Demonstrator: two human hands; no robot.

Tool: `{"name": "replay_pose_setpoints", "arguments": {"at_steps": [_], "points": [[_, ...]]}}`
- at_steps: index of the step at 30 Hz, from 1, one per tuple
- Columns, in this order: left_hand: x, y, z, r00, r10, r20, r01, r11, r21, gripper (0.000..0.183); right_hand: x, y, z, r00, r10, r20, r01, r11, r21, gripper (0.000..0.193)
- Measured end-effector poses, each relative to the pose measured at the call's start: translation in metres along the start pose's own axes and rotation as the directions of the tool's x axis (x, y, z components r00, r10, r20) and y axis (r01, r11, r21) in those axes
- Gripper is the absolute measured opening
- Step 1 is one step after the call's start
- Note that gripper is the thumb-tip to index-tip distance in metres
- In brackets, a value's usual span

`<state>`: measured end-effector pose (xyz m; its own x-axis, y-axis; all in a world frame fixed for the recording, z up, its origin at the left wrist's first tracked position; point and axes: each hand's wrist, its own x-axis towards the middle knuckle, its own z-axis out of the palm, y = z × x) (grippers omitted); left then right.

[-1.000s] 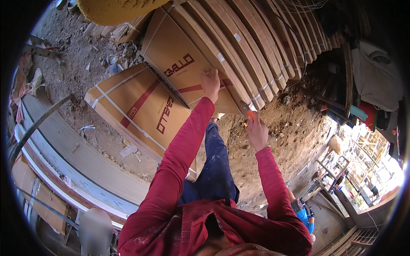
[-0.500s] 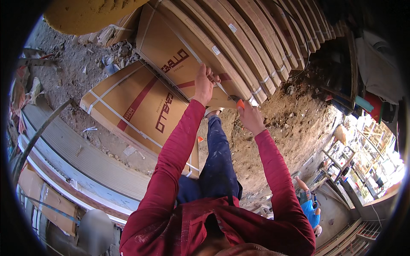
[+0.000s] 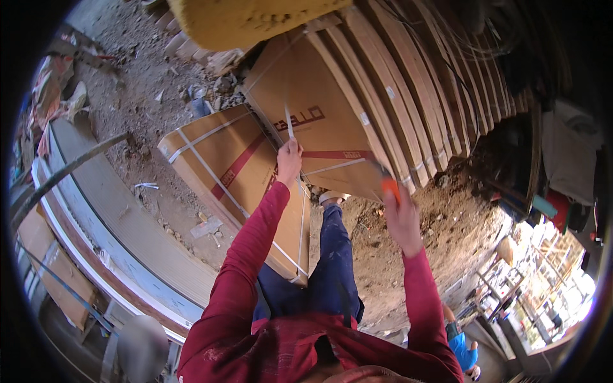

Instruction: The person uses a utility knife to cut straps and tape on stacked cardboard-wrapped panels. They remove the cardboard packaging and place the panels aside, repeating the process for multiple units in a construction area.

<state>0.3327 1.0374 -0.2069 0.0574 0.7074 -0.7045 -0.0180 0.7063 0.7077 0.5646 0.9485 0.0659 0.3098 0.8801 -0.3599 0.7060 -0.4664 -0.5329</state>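
My left hand (image 3: 289,163) is closed on a white packing strap (image 3: 289,118), which runs up from the fingers across a flat brown carton (image 3: 319,96). That carton leans at the front of a row of similar ones and has dark red lettering and a red band. To its right, near the carton's lower corner, my right hand (image 3: 403,220) grips an orange-handled cutter (image 3: 391,186). Its dark blade is blurred and points up and left. Another strapped flat carton (image 3: 239,169) leans against my leg, below and left of my left hand.
Several more cartons (image 3: 408,96) stand upright in a row behind. A yellow rounded object (image 3: 249,22) overhangs the top. Long grey panels (image 3: 128,204) and a curved bar (image 3: 70,169) lie left. Loose dirt (image 3: 377,242) covers the ground; a person in blue (image 3: 461,348) is at lower right.
My left hand has moved left and down, drawing the strap with it off its earlier diagonal line. My right hand has moved right and down with the cutter, away from the strap. The view has shifted.
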Motion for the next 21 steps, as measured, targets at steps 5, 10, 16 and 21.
{"name": "replay_pose_setpoints", "arguments": {"at_steps": [5, 10, 16, 21], "points": [[-0.019, -0.002, 0.001, 0.953, 0.24, -0.185, -0.131, 0.877, 0.463, 0.04, 0.189, -0.068, 0.059, 0.929, -0.334, -0.158, 0.305, 0.935, -0.183, 0.022], [0.04, 0.049, -0.001, 0.771, 0.616, -0.159, -0.429, 0.688, 0.585, 0.045, 0.282, -0.111, 0.082, 0.821, -0.565, -0.082, 0.499, 0.779, -0.379, 0.022], [0.139, 0.148, 0.004, 0.655, 0.754, -0.046, -0.639, 0.585, 0.5, 0.045, 0.27, -0.12, 0.103, 0.868, -0.489, -0.085, 0.445, 0.843, -0.301, 0.021], [0.161, 0.154, 0.011, 0.656, 0.755, 0.007, -0.592, 0.509, 0.625, 0.048, 0.26, -0.105, 0.097, 0.771, -0.637, 0.003, 0.572, 0.69, -0.444, 0.03]]}}
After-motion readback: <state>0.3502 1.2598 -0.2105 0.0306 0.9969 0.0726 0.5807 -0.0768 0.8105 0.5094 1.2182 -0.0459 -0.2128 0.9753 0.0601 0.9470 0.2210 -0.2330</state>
